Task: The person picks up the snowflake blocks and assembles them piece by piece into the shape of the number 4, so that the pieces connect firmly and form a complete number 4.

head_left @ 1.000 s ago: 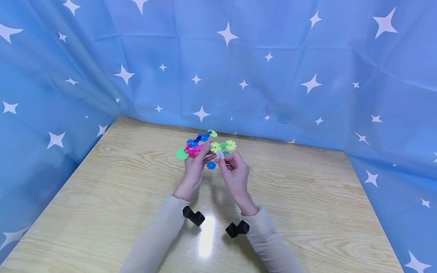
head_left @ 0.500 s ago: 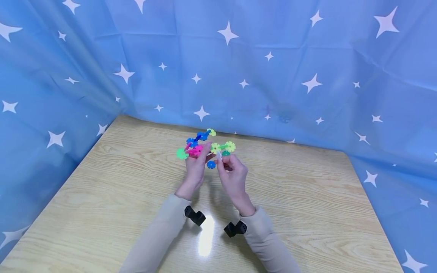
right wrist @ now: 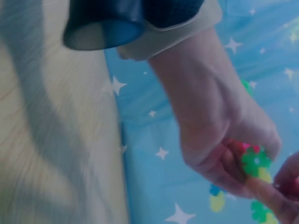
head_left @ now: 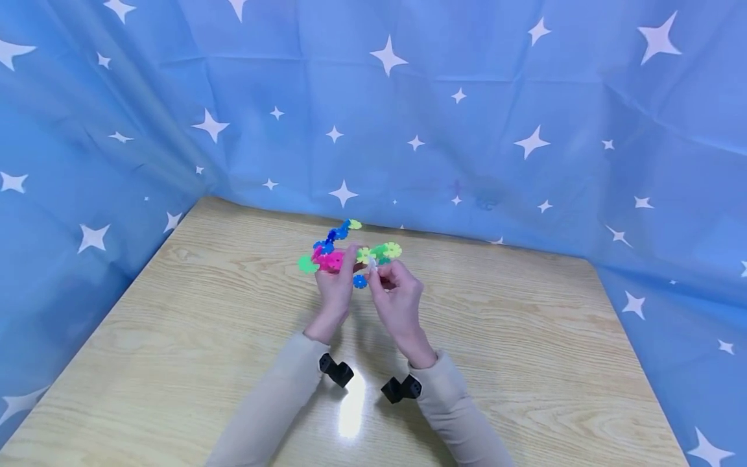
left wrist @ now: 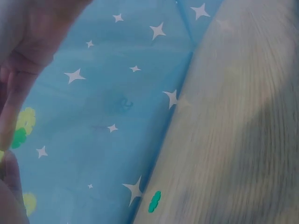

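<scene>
My left hand (head_left: 336, 287) grips a linked cluster of notched, flower-shaped plastic snowflake discs. Pink discs (head_left: 335, 261) sit by the thumb, a light green disc (head_left: 307, 264) at the left end, blue discs (head_left: 341, 233) toward the back, and yellow discs (head_left: 393, 250) at the right. Between its thumb and fingers, my right hand (head_left: 401, 297) pinches a white snowflake disc (head_left: 372, 263) against the cluster's near side. Whether the white disc is slotted in cannot be seen. A blue disc (head_left: 360, 281) shows between the hands; whether it is attached is unclear.
On the wooden table (head_left: 513, 337), a teal disc (left wrist: 154, 201) lies near the back edge in the left wrist view. A blue star-patterned curtain (head_left: 467, 155) closes off the back and sides. Black wrist cameras (head_left: 336, 370) sit on both sleeves.
The left hand has turned slightly, swinging the blue arm of the cluster a little leftward. My right hand has shifted slightly left, still pinching the white disc.
</scene>
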Tool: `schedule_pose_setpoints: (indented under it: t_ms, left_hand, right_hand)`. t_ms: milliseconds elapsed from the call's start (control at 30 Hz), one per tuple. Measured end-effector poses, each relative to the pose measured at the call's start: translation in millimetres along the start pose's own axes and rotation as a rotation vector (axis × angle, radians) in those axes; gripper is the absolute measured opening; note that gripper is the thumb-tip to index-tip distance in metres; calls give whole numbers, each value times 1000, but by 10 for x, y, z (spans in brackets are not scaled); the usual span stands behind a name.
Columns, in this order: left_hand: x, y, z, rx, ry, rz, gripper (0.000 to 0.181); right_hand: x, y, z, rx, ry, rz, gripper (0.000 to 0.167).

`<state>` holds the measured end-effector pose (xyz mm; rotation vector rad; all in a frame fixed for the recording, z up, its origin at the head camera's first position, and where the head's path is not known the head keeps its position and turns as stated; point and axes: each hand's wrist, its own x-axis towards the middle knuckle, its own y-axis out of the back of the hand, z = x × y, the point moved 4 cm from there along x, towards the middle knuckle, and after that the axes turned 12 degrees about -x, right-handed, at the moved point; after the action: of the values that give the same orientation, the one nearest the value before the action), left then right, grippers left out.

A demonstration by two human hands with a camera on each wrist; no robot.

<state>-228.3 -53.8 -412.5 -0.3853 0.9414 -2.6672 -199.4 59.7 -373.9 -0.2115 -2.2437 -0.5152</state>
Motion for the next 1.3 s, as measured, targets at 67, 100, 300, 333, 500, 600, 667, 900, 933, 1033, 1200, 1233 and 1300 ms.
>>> schedule_pose_setpoints:
  t_ms: [67, 100, 300, 333, 500, 600, 667, 900, 933, 1033, 1200, 1233, 1300]
  left_hand:
    - [3, 6, 9, -26, -13, 6, 31]
    - [5, 6, 13, -33, -14, 3, 31]
    - [5, -11, -7, -132, 67, -43, 31]
    - [4, -11, -11, -155, 85, -55, 31]
    - [-8, -6, -23, -178, 168, -109, 34]
    - [-10, -4, -22, -144, 193, -119, 34]
    - [-5, 2, -22, -128, 203, -103, 35]
    - [47, 75, -5, -108, 193, -51, 36]
    - [54, 90, 3, -109, 191, -46, 36]
    - [76, 127, 28, -132, 186, -26, 34]
    - [93, 167, 63, -167, 183, 0, 29]
    - [94, 170, 69, -167, 183, 2, 28]
    - [98, 172, 76, -178, 182, 2, 28]
  right_hand:
    - [13, -10, -4, -2, -29, -22, 12]
    - [16, -14, 0, 0, -42, -31, 11]
    - [27, -3, 44, -31, -53, -26, 10]
    - [32, 1, 47, -40, -52, -28, 10]
    - [30, 14, 85, -62, -62, -31, 10]
    - [8, 8, 114, -41, -55, -32, 9]
    - [-3, 0, 119, -35, -45, -37, 9]
    - [-25, 13, 221, -69, -57, -153, 11]
    - [-25, 13, 264, -83, -73, -184, 11]
    - [-20, -4, 462, -164, -153, -283, 14]
    - [5, -66, 886, -380, -315, -456, 22]
    - [8, -87, 969, -423, -342, -494, 25]
    - [21, -135, 1111, -498, -381, -570, 30]
